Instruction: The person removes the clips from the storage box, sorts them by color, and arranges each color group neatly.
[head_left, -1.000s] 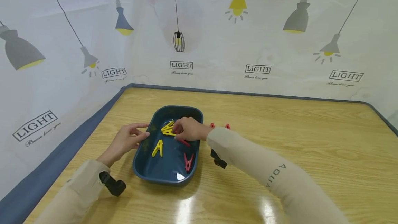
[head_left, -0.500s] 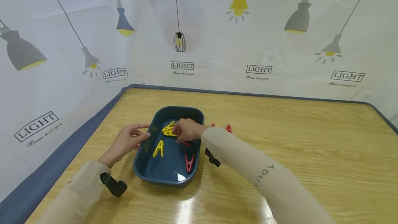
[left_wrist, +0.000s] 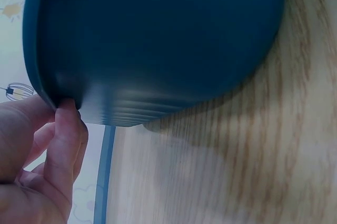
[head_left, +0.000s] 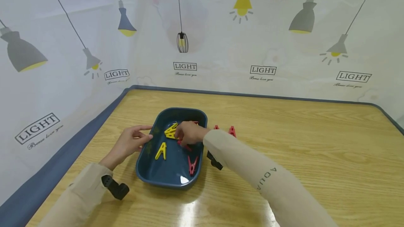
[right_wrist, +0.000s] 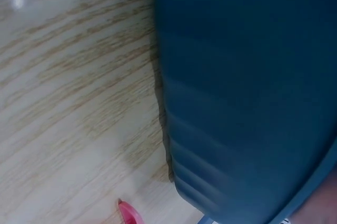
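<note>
My left hand (head_left: pixel 127 141) pinches the left rim of a dark blue plastic bin (head_left: pixel 167 174), thumb inside and fingers outside; the left wrist view shows this grip closely. Inside the bin, my right hand (head_left: pixel 190 132) reaches down with bent fingers among clothespins. Yellow clothespins (head_left: pixel 170 131) lie bunched at its fingertips. Just below the fingers is a red clothespin (head_left: pixel 187 146); the hand hides whether they pinch it. One yellow clothespin (head_left: pixel 161 150) lies apart near the left wall, and another red clothespin (head_left: pixel 192 165) rests toward the near right corner.
Right of the bin, red clothespins (head_left: pixel 232 131) lie on the wooden table (head_left: pixel 300 150), partly behind the right sleeve. One red clothespin tip (right_wrist: pixel 129 213) shows in the right wrist view. A printed curtain (head_left: pixel 221 45) closes off the back and left.
My right forearm has shifted slightly left, and the right hand has turned a little within the bin. More of the red clothespin beneath its fingers shows. The left hand keeps its place.
</note>
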`<state>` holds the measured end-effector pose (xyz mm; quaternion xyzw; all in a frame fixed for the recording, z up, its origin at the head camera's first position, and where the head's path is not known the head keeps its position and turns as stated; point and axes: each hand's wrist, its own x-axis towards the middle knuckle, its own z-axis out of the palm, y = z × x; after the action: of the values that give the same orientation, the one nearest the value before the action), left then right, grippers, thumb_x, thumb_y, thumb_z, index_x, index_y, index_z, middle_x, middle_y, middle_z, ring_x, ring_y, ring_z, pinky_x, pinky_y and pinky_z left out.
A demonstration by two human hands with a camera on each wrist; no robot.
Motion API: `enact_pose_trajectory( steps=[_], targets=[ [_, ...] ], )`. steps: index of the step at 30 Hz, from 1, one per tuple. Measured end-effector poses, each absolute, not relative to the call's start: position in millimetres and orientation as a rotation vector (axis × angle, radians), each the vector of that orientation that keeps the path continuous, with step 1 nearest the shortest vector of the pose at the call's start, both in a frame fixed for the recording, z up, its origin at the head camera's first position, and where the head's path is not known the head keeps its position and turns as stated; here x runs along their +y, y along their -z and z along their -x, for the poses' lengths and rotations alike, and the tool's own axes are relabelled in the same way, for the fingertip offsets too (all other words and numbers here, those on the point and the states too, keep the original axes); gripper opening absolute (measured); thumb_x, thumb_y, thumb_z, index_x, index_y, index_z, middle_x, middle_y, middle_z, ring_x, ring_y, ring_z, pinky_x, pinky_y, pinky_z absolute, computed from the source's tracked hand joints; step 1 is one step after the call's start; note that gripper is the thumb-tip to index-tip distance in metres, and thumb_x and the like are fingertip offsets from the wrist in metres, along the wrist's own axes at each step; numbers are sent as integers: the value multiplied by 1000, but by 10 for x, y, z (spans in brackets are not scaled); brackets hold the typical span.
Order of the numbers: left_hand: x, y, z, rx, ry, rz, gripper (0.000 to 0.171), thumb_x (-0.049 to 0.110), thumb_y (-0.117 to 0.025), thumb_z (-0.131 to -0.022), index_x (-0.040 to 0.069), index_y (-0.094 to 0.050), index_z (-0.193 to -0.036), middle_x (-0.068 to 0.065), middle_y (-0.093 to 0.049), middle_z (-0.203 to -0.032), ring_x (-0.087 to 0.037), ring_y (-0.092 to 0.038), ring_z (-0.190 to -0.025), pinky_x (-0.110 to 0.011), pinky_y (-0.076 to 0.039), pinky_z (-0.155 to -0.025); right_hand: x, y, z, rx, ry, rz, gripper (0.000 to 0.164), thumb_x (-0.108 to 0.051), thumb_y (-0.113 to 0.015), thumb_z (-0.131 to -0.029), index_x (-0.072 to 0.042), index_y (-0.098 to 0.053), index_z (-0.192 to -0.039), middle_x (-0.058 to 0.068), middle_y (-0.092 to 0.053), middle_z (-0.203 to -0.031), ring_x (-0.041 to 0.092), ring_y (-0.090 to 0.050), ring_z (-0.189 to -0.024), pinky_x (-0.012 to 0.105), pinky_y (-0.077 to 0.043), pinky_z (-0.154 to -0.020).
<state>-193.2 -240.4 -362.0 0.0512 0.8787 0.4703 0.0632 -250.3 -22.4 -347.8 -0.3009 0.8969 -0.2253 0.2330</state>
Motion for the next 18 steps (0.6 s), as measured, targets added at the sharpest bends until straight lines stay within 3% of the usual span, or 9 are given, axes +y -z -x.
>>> enact_pose_trajectory(
  steps=[7, 18],
  targets=[
    [-2401, 3627, 1942, 2663, -1413, -147, 47, 23, -58, -86, 4, -47, -127, -21, -60, -93, -24, -58, -76, -35, -51, -64, -232, 3515, 2494, 2422, 661, 878, 21, 1, -69, -74, -4, -65, -94, 3, -61, -87, 13, -55, -79, 21, -46, -67],
    [-2412, 3626, 1945, 2659, -1409, -144, 47, 23, -58, -87, 3, -46, -128, -20, -60, -93, -25, -58, -78, -35, -51, -63, -277, 3578, 2517, 2427, 614, 942, 12, -6, -69, -76, -5, -67, -88, 1, -60, -79, 9, -53, -67, 18, -44, -60]
  ],
)
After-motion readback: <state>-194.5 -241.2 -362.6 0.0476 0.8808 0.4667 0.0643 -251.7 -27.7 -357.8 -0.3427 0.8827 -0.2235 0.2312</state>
